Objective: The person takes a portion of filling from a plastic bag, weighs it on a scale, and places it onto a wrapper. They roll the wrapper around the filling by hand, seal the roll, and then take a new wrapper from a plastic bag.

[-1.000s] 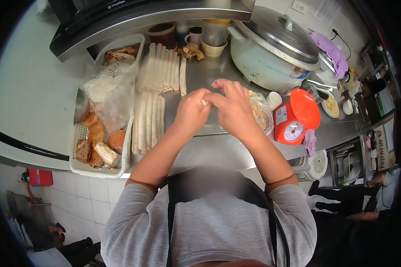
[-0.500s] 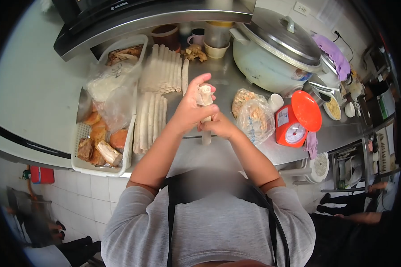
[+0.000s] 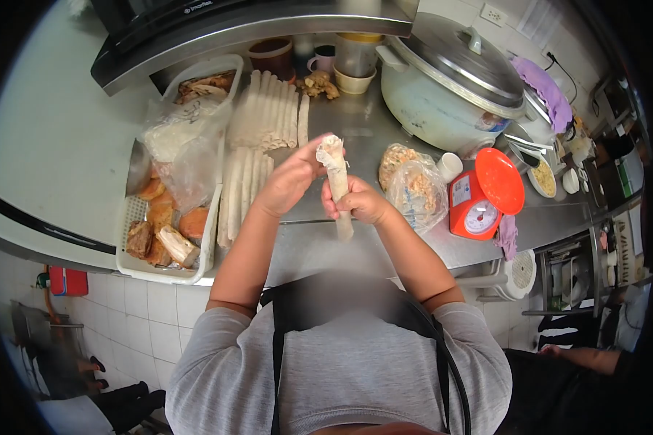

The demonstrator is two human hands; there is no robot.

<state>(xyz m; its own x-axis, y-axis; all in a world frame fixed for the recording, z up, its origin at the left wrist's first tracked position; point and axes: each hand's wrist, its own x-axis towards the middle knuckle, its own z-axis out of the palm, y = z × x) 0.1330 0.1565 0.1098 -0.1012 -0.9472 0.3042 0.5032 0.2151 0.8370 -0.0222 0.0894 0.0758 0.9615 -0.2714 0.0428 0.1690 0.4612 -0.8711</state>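
Note:
A pale rolled wrapper (image 3: 337, 177) stands tilted in front of my chest, its ragged top end uppermost. My right hand (image 3: 360, 201) is wrapped round its lower half. Beside the top end is my left hand (image 3: 292, 181), its fingers reaching behind the roll; their grip is partly hidden. Long pale rolls (image 3: 242, 190) lie side by side on the steel table to the left, with another group of rolls (image 3: 268, 109) behind them. Plastic bags of chopped filling (image 3: 416, 190) rest to the right of my hands.
White baskets (image 3: 212, 250) with bagged food stand left. A large lidded pot (image 3: 442, 94), a red scale (image 3: 479, 210) and a white cup (image 3: 449, 167) are on the right. Ginger (image 3: 318, 85) lies at the back. A co-worker's arm (image 3: 591, 357) shows lower right.
My left hand has moved down and left, loosening from around the roll's top. More of the roll now shows, and my right hand has closed round it slightly higher.

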